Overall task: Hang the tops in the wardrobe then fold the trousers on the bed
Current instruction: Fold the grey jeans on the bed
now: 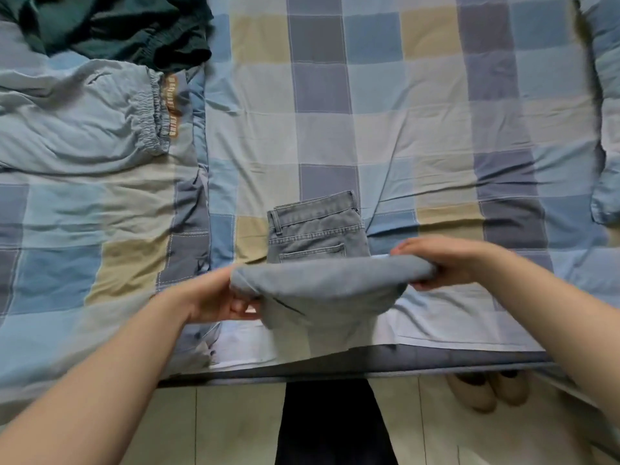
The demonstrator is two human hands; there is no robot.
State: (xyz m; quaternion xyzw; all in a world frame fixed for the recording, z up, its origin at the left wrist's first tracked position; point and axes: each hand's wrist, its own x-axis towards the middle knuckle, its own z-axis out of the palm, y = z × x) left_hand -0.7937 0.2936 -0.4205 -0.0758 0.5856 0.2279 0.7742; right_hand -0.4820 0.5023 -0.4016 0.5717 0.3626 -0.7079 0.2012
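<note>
We see a bed [419, 105] covered with a checked sheet of blue, grey and beige squares. On it, near the front edge, lie grey jeans [315, 229], waistband away from us and back pocket up, their lower part lifted off the sheet. At the far left lie light blue trousers [77, 122] with an elastic waist, and just behind them, touching, dark green trousers [117, 28]. Below the bed's edge a tiled floor [228, 427] carries a pair of beige shoes [486, 391].
</note>
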